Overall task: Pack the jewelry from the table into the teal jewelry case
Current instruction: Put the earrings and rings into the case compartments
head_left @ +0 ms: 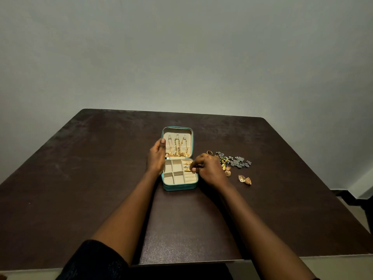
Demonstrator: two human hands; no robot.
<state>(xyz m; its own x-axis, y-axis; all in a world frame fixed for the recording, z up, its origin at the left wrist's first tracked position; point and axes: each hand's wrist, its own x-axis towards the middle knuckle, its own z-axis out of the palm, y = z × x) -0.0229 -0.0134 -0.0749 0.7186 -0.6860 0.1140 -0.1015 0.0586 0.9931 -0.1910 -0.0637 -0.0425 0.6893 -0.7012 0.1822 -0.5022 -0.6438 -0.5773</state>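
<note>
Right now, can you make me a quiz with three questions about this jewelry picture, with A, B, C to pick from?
1. Where does the loose jewelry lie on the table?
A. Right of the case
B. Left of the case
C. Under the case

2. What colour is the outside of the case?
A. Red
B. Teal
C. Black

3. How is the case?
A. Zipped shut
B. Upside down
C. Open

Answers:
1 A, the pieces sit on the table beside the case's right side.
2 B, its front wall is teal.
3 C, the left hand holds the lid back, gold chains show inside it, and the right hand pinches a gold ring inside the case.
</note>
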